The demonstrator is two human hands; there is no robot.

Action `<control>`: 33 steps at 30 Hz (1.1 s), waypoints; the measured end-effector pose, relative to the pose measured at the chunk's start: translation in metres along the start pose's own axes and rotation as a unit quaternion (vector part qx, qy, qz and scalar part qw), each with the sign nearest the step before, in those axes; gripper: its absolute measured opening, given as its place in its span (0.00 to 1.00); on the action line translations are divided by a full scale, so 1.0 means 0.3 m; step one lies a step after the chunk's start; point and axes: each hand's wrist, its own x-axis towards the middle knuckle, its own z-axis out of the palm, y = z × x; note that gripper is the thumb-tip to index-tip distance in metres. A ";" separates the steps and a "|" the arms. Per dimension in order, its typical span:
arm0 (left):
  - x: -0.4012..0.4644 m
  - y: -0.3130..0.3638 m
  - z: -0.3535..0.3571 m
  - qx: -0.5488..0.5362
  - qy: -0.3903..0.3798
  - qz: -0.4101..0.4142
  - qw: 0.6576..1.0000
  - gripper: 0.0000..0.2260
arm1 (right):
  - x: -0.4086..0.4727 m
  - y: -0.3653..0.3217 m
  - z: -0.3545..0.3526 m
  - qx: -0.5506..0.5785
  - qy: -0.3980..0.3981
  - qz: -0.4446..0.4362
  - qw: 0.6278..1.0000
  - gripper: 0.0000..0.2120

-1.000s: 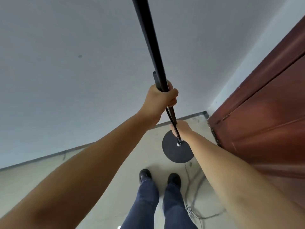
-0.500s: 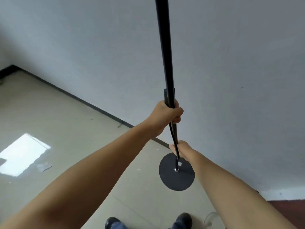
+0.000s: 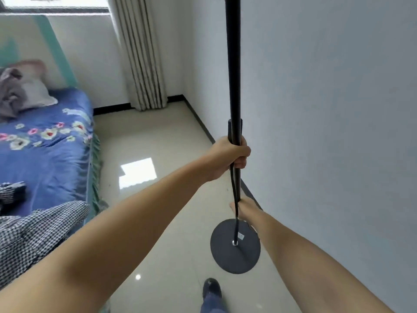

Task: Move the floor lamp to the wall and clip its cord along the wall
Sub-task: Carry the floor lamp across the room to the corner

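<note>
The left hand (image 3: 228,158) is wrapped tight around the floor lamp's pole (image 3: 233,64), just under a thicker sleeve on the shaft, fingers curled round the front. Lower on the same pole, the right hand (image 3: 242,207) closes on the shaft from the wall side; its fingers are hidden behind the pole, so how firmly it clamps cannot be told, though it is plainly on the shaft and not free.

A dark strap or cord (image 3: 232,188) runs down beside the pole between the two hands and on toward the base. Whether this is the lamp's cord cannot be made out.

Below the right hand, the round base (image 3: 235,247) hangs or rests near the wall (image 3: 327,132), its far edge reaching the dark skirting at the wall's foot. The pole stands near upright. By my judgement the lamp is being carried or set along the wall, and no clipping has begun; no clips show.

Risks from here: the heavy base could swing and knock the wall or scuff the glossy floor (image 3: 162,136) if lowered crooked. A shoe (image 3: 211,288) stands just short of the base, so a dropped base could land on the foot. The loose cord could snag under the base as it sets down.

Away from the wall lie a bed (image 3: 45,154) and a curtain (image 3: 142,53). No container of any kind is in sight.
</note>
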 end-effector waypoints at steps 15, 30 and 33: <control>0.810 0.281 -1.021 0.050 0.155 0.003 0.987 0.15 | 0.999 -1.056 0.220 -0.105 -0.136 -0.141 0.975 0.19; 1.882 0.489 -1.973 0.042 0.096 -0.015 0.994 0.17 | 2.069 -1.968 0.287 -0.052 -0.103 -0.070 0.991 0.19; 2.092 0.558 -2.131 0.050 0.085 -0.024 0.995 0.16 | 2.261 -2.152 0.275 -0.019 -0.073 -0.024 0.997 0.17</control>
